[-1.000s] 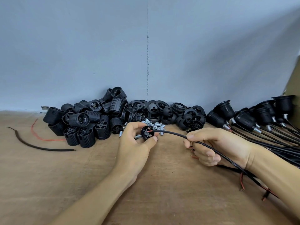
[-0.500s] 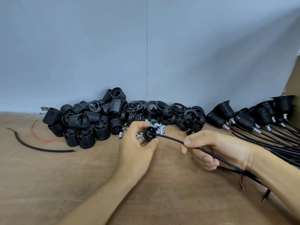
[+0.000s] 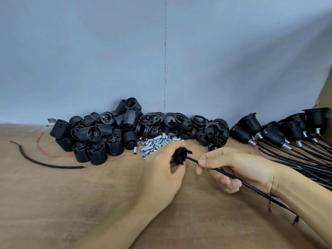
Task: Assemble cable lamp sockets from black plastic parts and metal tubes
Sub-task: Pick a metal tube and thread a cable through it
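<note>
Right hand [image 3: 239, 168] has slid up the black cable [image 3: 251, 186], pinching it just beside the socket cap [image 3: 181, 155] gripped by the left hand [image 3: 161, 169]; cable trails lower-right, away from the cap.

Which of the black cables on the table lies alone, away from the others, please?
The short curved cable at far left, beside the red wire; the other cables lie bundled at right.

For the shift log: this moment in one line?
left hand: holds black plastic part | right hand: pinches cable | cable: enters part | metal tubes: heaped behind
</note>
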The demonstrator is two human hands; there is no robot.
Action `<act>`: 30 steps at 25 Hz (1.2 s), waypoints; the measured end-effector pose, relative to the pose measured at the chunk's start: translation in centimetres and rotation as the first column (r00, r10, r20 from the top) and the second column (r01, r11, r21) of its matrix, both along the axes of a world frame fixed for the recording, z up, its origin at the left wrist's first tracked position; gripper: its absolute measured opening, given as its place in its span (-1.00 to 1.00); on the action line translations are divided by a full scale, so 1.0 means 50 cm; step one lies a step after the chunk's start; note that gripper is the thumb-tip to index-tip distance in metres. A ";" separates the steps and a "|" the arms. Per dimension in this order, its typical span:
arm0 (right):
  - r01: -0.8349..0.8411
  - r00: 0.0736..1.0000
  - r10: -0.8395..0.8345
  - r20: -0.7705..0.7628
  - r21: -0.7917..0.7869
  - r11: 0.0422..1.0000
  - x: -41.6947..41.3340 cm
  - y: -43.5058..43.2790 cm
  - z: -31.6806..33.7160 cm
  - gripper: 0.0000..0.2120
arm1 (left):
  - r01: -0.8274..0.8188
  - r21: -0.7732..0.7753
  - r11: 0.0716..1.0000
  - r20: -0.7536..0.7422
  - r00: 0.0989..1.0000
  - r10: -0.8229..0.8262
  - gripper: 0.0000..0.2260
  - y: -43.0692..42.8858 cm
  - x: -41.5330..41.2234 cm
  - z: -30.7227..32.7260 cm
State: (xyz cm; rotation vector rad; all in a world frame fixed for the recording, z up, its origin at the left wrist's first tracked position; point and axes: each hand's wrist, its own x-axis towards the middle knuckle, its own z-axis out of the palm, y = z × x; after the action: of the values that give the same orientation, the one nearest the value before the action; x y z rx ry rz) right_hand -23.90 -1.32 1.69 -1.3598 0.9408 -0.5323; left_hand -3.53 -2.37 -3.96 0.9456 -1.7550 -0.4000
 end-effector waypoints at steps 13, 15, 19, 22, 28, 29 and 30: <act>0.225 0.974 -0.226 0.036 0.014 0.974 0.013 -0.010 -0.010 -0.84 | -0.042 -0.067 0.997 -0.011 0.999 0.041 -0.61 -0.002 -0.003 -0.004; 0.320 0.928 -0.325 0.182 0.058 0.946 0.027 -0.015 -0.017 -0.76 | -0.008 -0.158 0.987 0.060 0.998 0.018 -0.58 0.011 -0.014 -0.003; 0.200 0.975 -0.204 0.085 0.055 0.978 0.013 -0.010 -0.001 -0.60 | -0.166 -0.089 0.982 -0.089 0.983 0.159 -0.61 -0.012 -0.003 -0.004; 0.245 0.968 -0.245 0.048 0.017 0.969 0.015 -0.010 -0.013 -0.78 | -0.207 0.004 0.978 -0.136 0.969 0.205 -0.58 -0.028 0.016 -0.009; 0.241 0.942 -0.239 0.237 0.021 0.970 0.045 -0.004 -0.030 -0.73 | -0.037 -0.221 0.974 0.079 0.995 0.056 -0.56 0.004 -0.018 -0.009; 0.223 0.947 -0.219 0.234 0.008 0.975 0.044 -0.002 -0.026 -0.73 | -0.035 -0.220 0.975 0.083 0.995 0.054 -0.56 0.003 -0.015 -0.008; 0.204 0.955 -0.197 0.223 -0.009 0.979 0.042 0.001 -0.022 -0.72 | -0.031 -0.229 0.973 0.093 0.994 0.053 -0.55 0.003 -0.010 -0.005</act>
State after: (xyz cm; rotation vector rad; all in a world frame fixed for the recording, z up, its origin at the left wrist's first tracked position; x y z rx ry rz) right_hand -21.82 -1.27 0.58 -1.2104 0.8941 -0.8402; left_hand -4.02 -2.20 -4.19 0.8482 -1.8217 -0.1227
